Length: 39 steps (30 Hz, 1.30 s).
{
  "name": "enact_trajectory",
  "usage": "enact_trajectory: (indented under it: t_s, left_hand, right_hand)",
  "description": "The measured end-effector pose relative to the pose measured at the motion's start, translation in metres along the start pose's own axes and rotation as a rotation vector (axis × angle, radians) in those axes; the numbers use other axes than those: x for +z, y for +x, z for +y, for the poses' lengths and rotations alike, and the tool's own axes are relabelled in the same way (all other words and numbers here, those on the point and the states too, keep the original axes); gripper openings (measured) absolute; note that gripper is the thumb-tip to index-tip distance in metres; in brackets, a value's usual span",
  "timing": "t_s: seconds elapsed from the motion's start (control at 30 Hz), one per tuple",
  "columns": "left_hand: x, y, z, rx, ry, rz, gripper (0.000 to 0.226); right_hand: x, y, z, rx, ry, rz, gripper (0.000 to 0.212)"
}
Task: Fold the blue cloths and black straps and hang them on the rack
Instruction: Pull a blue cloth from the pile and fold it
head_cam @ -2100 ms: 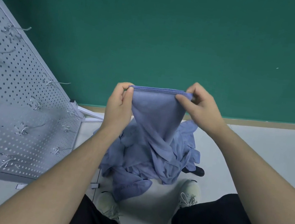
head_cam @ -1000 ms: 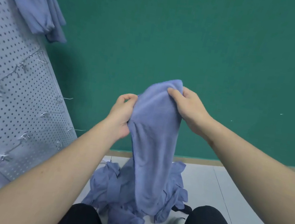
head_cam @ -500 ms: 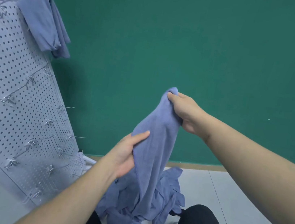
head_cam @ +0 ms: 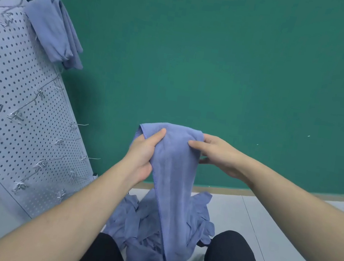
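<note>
left hand grips long blue microfibre cloth top edge | right hand pinches same edge | grey perforated metal rack at 9 o'clock | folded blue cloth draped at 10 o'clock

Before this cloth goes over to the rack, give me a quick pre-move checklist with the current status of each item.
1. Left hand grips the held blue cloth near its top edge: ok.
2. Right hand pinches the other top corner: ok.
3. Cloth folded compactly: not ok; its tail hangs down into the cloth pile on the floor.
4. Free hooks on the pegboard rack: ok.
5. Hung cloth sits over the rack's top corner: ok.
6. Black straps located: cannot tell.
</note>
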State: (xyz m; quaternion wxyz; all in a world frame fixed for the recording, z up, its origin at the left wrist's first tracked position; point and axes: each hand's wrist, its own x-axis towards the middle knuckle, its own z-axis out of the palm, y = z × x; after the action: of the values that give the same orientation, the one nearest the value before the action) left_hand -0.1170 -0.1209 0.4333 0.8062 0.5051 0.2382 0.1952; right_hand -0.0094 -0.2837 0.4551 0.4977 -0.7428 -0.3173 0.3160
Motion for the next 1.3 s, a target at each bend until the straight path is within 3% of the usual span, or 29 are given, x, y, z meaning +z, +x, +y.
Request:
enact_trajectory:
  t_s: [0.13, 0.27, 0.4, 0.57, 0.67, 0.77, 0.87, 0.97, 1.1, 1.2, 1.3]
  left_hand:
    - [-0.005, -0.004, 0.009, 0.152, 0.295, 0.122, 0.010]
    - [-0.003, -0.004, 0.020, 0.133, 0.251, 0.125, 0.019]
    - [0.000, -0.012, 0.026, -0.184, -0.088, -0.063, 0.033]
    - [-0.006, -0.027, 0.008, -0.129, -0.143, -0.276, 0.029]
    - [-0.010, -0.034, -0.007, -0.032, 0.060, -0.363, 0.035]
    - [-0.008, -0.034, -0.012, 0.070, 0.210, -0.291, 0.036]
    - [-0.004, -0.033, -0.007, 0.093, 0.168, -0.256, 0.034]
    - [0.000, -0.029, -0.002, 0.112, 0.110, -0.254, 0.033]
    - [0.002, -0.023, 0.003, 0.125, 0.088, -0.260, 0.036]
    - [-0.002, -0.018, 0.008, 0.116, 0.095, -0.212, 0.036]
    - [-0.009, -0.015, 0.013, 0.161, 0.246, -0.104, 0.035]
  right_hand:
    - [0.004, 0.000, -0.008, -0.039, 0.035, 0.099, 0.028]
    - [0.015, 0.001, -0.016, 0.003, -0.091, 0.248, 0.035]
    - [0.026, 0.006, -0.017, 0.016, -0.140, 0.332, 0.042]
    - [0.027, 0.015, -0.021, 0.118, 0.197, 0.364, 0.042]
    - [0.024, 0.014, -0.025, 0.145, 0.313, 0.346, 0.040]
    - [0.020, 0.011, -0.026, 0.187, 0.365, 0.344, 0.039]
    - [0.015, 0.007, -0.026, 0.184, 0.501, 0.267, 0.050]
    - [0.009, 0.001, -0.023, 0.131, 0.585, 0.084, 0.056]
    - [0.005, -0.004, -0.007, 0.057, 0.285, -0.100, 0.049]
    - [0.004, -0.008, -0.002, 0.058, 0.122, -0.059, 0.023]
    - [0.005, -0.010, -0.007, 0.019, 0.093, 0.005, 0.017]
